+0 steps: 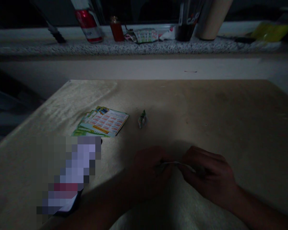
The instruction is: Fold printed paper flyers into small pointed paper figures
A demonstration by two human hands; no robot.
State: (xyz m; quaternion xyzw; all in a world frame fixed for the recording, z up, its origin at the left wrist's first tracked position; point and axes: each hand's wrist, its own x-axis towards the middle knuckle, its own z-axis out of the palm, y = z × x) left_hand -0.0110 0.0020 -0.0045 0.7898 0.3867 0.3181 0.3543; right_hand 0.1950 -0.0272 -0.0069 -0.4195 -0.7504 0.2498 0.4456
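Observation:
Both hands are closed low over the middle of the table (230,127), close together. Between them stretches a thin piece of paper (176,163), seen almost edge-on, so its face and print cannot be made out. My left hand (150,169), in deep shadow, grips one end. The other end is pinched between the thumb and fingers of my right hand (208,175). Just beyond the hands lies a small folded printed paper (142,120), green and white. Left of it is a fanned stack of printed cards (105,121) with calendar-like grids.
A lit phone (74,172), its screen blurred out, lies beside my left forearm. Along the granite window sill (134,48) stand a red can (88,27), a small red bottle (116,30), a crumpled wrapper (146,35), a dark drink (185,30) and a beige cylinder (213,20).

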